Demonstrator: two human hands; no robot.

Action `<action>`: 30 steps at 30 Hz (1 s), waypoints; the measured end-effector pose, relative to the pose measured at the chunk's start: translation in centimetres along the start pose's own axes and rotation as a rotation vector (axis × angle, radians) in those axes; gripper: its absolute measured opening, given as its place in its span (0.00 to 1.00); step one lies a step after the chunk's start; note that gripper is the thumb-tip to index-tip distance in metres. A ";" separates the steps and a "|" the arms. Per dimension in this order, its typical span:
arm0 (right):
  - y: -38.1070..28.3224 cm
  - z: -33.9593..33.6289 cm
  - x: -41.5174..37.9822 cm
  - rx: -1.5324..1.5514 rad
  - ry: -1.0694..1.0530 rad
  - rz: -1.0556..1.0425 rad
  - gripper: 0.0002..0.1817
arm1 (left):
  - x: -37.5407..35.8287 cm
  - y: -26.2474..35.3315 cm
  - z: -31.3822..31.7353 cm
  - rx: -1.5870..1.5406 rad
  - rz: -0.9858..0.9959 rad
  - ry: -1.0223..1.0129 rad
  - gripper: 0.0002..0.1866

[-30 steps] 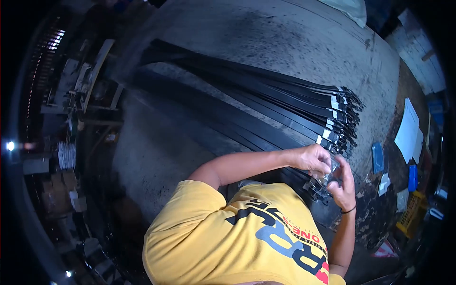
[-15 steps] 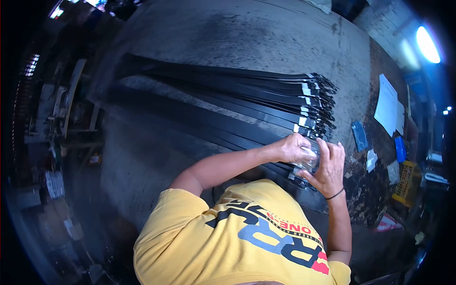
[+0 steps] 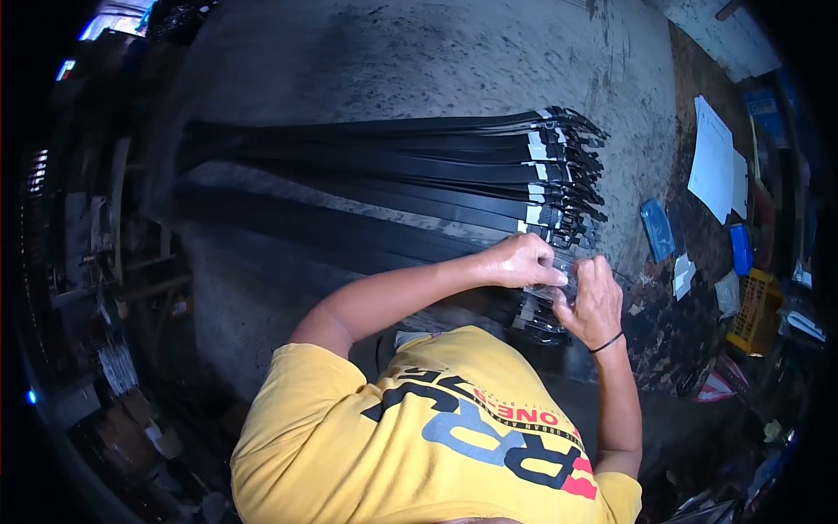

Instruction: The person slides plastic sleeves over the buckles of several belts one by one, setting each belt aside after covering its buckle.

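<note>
Nearest, a yellow short-sleeved T-shirt with black, grey and red lettering (image 3: pixel 349 445) covers the person's torso, with both bare forearms reaching over the bench with a grey, dark-speckled surface (image 3: pixel 419 61). The left hand (image 3: pixel 522 262) has its fingers curled inward and pinched closed on a clear, glossy, plastic-like piece (image 3: pixel 563 260), which lies between the two hands. The right hand (image 3: pixel 595 304), with a thin black band (image 3: pixel 607 342) at its wrist, faces it; its fingers are bent, the thumb set apart from them, and whether they grip the clear piece cannot be told. Below the hands, dark strap ends with pale labels (image 3: pixel 539 321) show near the bench edge. To the left, a lower group of long black flat straps (image 3: pixel 288 223) runs partly behind the left forearm. Just beyond the hands, an upper bundle of long black flat straps (image 3: pixel 393 144) fans out, bearing white labels (image 3: pixel 537 146) beside black buckle-like ends (image 3: pixel 580 166). On the right stand a yellow openwork plastic basket (image 3: pixel 756 313), a small white scrap (image 3: pixel 683 277), a bright blue object (image 3: pixel 740 250) and a flat blue rectangular case (image 3: pixel 656 230). Farther off lies a white printed paper sheet (image 3: pixel 711 162).
</note>
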State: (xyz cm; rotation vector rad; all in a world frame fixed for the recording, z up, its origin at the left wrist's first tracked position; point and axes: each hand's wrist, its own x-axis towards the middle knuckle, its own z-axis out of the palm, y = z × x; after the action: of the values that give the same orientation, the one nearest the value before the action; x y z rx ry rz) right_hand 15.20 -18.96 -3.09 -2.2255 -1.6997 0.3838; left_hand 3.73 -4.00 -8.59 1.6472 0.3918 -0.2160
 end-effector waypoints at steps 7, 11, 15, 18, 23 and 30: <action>2.1 0.5 -0.5 0.093 0.034 0.120 0.21 | 2.5 0.4 -3.6 -0.114 0.080 -0.263 0.15; 3.7 0.1 -1.2 0.126 0.116 0.264 0.22 | 7.8 -1.6 -8.4 0.231 0.109 0.351 0.19; 4.5 0.3 -1.8 0.151 0.158 0.351 0.23 | 12.9 -3.2 -8.7 0.647 0.135 0.462 0.36; 4.8 0.5 -2.3 0.297 0.233 0.462 0.23 | 14.6 -2.8 -8.6 0.770 -0.049 0.354 0.42; 7.4 1.9 -2.7 0.498 0.399 0.527 0.23 | 14.8 -3.5 -9.6 0.668 -0.001 0.300 0.38; 8.6 1.6 0.2 1.168 0.600 0.424 0.20 | 10.0 0.4 -9.7 0.411 0.266 0.323 0.28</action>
State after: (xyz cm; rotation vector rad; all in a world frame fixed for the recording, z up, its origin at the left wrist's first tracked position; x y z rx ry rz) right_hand 22.21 -20.73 -8.01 -1.5018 -0.4270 0.5371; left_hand 12.20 6.85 -10.68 2.1280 0.3816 0.1861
